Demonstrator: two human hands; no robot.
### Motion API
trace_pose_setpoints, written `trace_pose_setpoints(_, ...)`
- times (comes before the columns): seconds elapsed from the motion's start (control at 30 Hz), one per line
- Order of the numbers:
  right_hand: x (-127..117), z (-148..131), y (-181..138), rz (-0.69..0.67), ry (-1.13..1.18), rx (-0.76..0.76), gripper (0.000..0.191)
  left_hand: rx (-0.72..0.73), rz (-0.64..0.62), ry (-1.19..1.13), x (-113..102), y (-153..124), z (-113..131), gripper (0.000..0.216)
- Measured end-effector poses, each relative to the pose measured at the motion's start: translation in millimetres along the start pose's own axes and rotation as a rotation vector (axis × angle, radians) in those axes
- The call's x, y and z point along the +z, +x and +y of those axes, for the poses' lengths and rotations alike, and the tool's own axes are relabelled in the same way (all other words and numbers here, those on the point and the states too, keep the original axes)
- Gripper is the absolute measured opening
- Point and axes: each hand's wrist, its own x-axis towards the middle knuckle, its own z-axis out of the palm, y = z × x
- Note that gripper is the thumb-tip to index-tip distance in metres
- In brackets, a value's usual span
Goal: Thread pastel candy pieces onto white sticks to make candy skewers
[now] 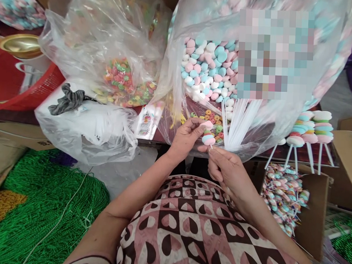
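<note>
My left hand is closed, pinching a pink marshmallow at the top of a small candy stack. Below that piece, a green gummy ring and a blue-and-pink marshmallow are threaded on a white stick. The fingers of my right hand grip this stick from underneath. Just behind the stack lie loose coloured gummy rings. To their right is a bundle of white sticks. Pink, blue and white marshmallows spill from the mouth of a large clear bag.
Finished-looking marshmallow skewers rest at the table's right edge, above a cardboard box of wrapped sweets. Leftward are a bag of gummy rings, a white plastic bag and a red basket. Green strands lie lower left.
</note>
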Motion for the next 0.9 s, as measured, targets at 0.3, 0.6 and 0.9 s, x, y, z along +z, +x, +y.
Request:
trace_pose_setpoints(0.3,-6.1,3.0,2.0,-0.033,0.072,0.051,0.036,-0.028,-0.049,0.029,2.4,-1.7,14.3,0.030)
trace_pose_setpoints(0.6,0.8,11.1,6.8,0.030,0.055,-0.020,0.031,-0.073,-0.027,0.183,7.9,-7.6,11.0,0.032)
trace_pose_setpoints(0.9,12.6,11.9,33.8,0.081,0.040,-0.120,0.035,-0.032,0.027,0.177,6.3,-9.0,9.6,0.028)
